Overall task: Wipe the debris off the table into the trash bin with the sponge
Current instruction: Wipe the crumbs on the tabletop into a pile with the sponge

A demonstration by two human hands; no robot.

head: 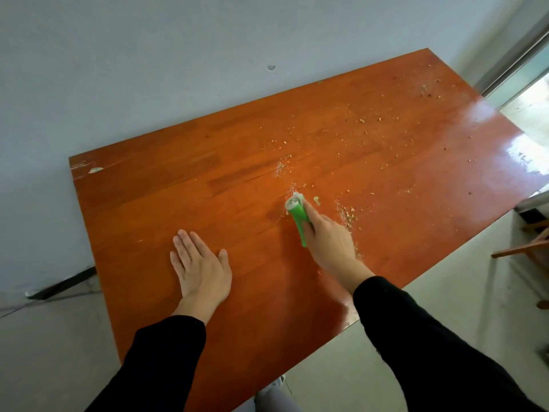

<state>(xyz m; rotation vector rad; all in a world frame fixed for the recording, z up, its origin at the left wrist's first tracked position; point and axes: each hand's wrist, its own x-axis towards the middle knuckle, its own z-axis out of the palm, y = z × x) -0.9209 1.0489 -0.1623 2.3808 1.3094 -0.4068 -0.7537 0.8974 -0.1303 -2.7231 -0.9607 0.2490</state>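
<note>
An orange wooden table (237, 185) fills the view. Crumbs of debris (350, 215) lie scattered over its right half, thickest just right of my right hand and in a trail toward the far right corner. My right hand (329, 236) grips a green sponge (298, 214) with a whitish tip, pressed on the tabletop near the middle. My left hand (202, 266) rests flat on the table, fingers straight, to the left of the sponge. No trash bin is in view.
A pale wall runs behind the table's far edge. Wooden chair parts (528, 248) stand on the floor to the right. A bright doorway (531, 114) lies past the far right corner. A chipped spot (95, 170) marks the table's far left corner.
</note>
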